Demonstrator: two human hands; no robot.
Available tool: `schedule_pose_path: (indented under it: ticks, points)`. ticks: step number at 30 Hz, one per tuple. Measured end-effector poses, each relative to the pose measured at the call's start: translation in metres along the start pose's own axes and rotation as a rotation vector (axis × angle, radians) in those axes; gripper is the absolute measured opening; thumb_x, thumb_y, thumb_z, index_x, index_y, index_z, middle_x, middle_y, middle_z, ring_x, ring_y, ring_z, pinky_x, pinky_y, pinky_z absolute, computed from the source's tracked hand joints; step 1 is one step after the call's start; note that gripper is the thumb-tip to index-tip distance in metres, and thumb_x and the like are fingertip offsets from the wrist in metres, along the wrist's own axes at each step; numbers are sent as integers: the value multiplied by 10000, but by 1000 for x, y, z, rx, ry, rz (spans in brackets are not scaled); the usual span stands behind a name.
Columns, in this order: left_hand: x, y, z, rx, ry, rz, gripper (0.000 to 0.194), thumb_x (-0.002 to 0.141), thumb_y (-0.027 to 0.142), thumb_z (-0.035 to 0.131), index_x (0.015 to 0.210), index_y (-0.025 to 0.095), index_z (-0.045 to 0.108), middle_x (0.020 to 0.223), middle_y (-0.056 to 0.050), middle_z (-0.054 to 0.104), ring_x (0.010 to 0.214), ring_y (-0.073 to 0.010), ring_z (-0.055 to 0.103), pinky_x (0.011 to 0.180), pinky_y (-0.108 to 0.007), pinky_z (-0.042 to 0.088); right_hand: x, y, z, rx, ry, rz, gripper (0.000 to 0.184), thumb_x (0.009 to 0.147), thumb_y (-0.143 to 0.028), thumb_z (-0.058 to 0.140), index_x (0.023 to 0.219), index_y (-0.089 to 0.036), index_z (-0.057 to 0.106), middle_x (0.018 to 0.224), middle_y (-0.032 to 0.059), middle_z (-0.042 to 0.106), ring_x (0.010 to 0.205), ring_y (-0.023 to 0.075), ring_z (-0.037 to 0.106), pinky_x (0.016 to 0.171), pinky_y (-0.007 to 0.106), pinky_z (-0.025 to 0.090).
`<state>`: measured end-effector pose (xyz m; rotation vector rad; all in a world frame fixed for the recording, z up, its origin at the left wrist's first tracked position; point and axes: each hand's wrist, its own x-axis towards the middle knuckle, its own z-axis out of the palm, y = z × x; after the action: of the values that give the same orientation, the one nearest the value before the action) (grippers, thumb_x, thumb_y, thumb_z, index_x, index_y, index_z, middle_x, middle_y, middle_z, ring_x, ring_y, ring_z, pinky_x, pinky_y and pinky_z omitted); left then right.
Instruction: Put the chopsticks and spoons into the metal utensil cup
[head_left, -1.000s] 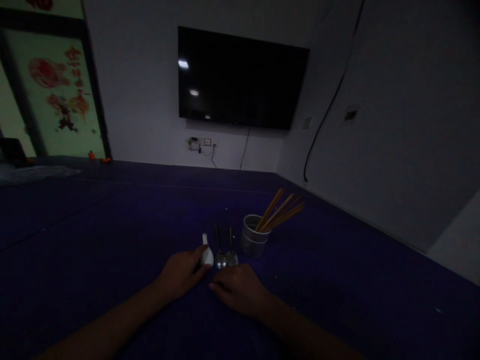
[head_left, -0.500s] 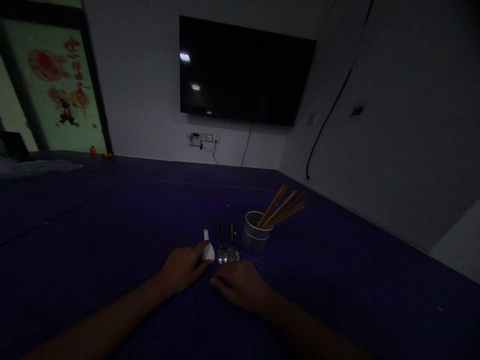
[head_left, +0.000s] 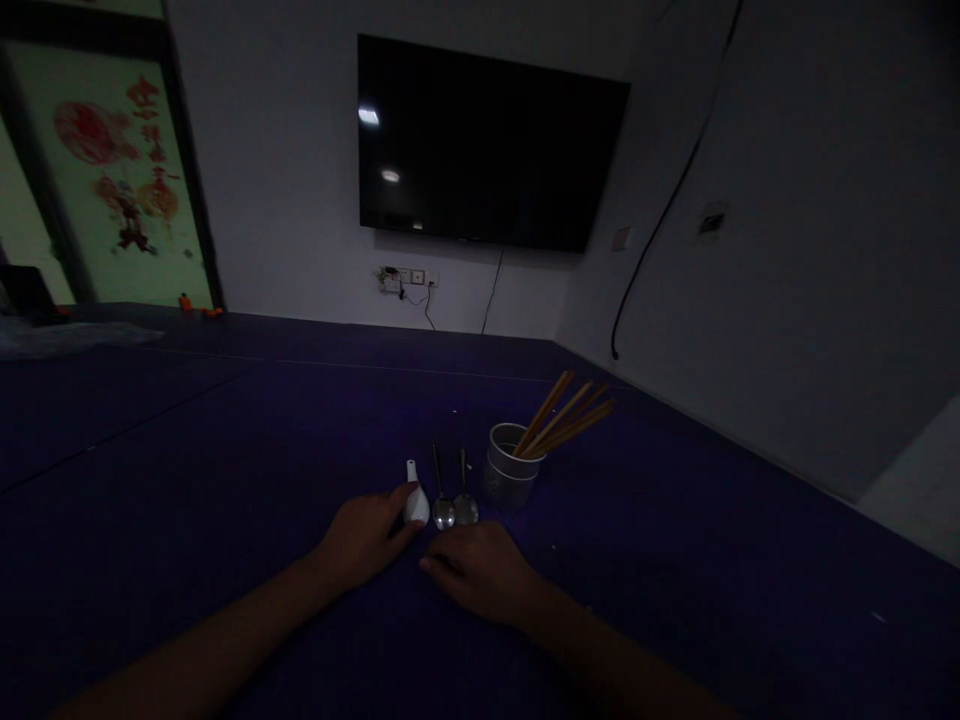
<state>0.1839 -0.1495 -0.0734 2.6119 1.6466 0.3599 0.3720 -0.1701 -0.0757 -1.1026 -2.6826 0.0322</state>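
Beside one cup (head_left: 507,488), spoons (head_left: 444,514) (three)

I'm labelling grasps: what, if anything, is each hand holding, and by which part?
The left hand touches the white soup spoon around its bowl; whether it actually grips it cannot be told. No held thing shows in the right hand.

Left hand (head_left: 362,540) pinches with fingers (head_left: 403,494); right hand (head_left: 480,568) is loosely curled.
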Motion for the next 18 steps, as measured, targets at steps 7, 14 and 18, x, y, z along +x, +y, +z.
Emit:
schedule_pose_path:
  ticks: [7, 14, 18]
  points:
    - [0, 0, -1, -2, -15, -1, 509, 891, 446, 321, 1323, 186, 388, 934, -91, 688, 833, -224, 648, 730, -316, 471, 0, 1, 2, -1, 17, 5, 241, 902, -322, 459, 851, -187, 653, 824, 27, 700, 736, 164, 633, 607, 246, 394]
    - [0, -1, 1, -15, -3, 8, 500, 893, 440, 324, 1322, 191, 386, 951, -89, 686, 837, -214, 648, 733, -305, 470, 1, 1, 2, 13, -3, 7, 235, 903, -322, 460, 889, -196, 657, 856, 29, 701, 771, 169, 635, 645, 248, 414]
    - [0, -1, 1, -10, -8, -1, 496, 894, 441, 327, 1321, 195, 380, 962, -89, 686, 823, -214, 649, 724, -304, 471, 0, 0, 1, 9, -6, 9, 239, 906, -325, 455, 897, -194, 655, 858, 33, 698, 770, 170, 629, 653, 252, 419]
